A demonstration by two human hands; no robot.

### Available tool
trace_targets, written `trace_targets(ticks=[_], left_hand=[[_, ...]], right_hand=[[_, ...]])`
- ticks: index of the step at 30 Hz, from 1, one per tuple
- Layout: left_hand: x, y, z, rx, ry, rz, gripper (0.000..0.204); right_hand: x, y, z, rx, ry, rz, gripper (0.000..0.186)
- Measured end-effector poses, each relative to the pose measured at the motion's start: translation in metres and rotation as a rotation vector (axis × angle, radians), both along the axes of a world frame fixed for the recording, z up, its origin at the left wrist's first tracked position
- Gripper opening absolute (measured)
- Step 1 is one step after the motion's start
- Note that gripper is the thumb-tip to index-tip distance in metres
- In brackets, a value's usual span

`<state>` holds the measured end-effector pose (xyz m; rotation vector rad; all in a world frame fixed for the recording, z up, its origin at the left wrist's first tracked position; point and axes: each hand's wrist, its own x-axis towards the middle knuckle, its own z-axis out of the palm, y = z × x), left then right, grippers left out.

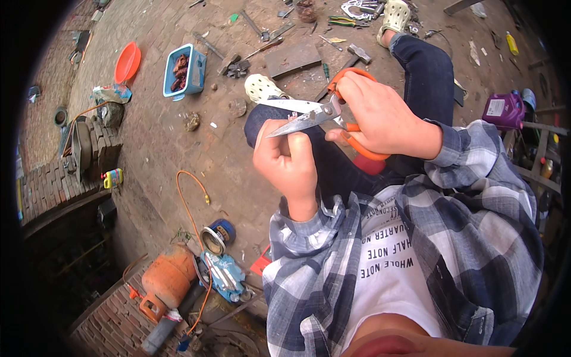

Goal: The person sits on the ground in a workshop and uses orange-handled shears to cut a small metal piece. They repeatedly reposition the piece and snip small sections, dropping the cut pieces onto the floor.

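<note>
My right hand (383,113) grips a pair of scissors (310,119) by its orange handles. The metal blades are spread apart and point left, over my left hand (286,160). The left fingers are curled closed, with thumb and forefinger tips beside the blades. A small pale bit shows between the blades at those fingertips, too small to name. Both hands are above my legs in dark jeans (428,77).
Ahead on the ground lie a flat metal block (292,59), a hammer (359,55) and pliers (345,22). Leftward are a blue bin (195,74) and an orange basin (127,62). An orange gas cylinder (169,273) and hose (189,205) are lower left; a purple jug (504,111) is right.
</note>
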<state>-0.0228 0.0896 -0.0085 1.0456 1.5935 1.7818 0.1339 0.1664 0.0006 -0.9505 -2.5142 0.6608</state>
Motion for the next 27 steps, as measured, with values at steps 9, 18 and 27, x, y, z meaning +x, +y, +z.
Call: trace_targets(ticks=[9,18,27], left_hand=[[-0.008,-0.005,-0.004,-0.013,0.116,-0.079,0.005],[-0.011,-0.003,-0.008,0.101,0.119,-0.137,0.013],[-0.003,-0.003,-0.006,0.062,0.022,-0.083,0.015]], right_hand=[[0.003,0.008,-0.001,0.059,-0.043,0.072,0.064],[0.006,0.010,-0.001,-0.028,-0.087,0.117,0.066],[0.009,0.008,-0.009,-0.054,-0.095,0.114,0.062]])
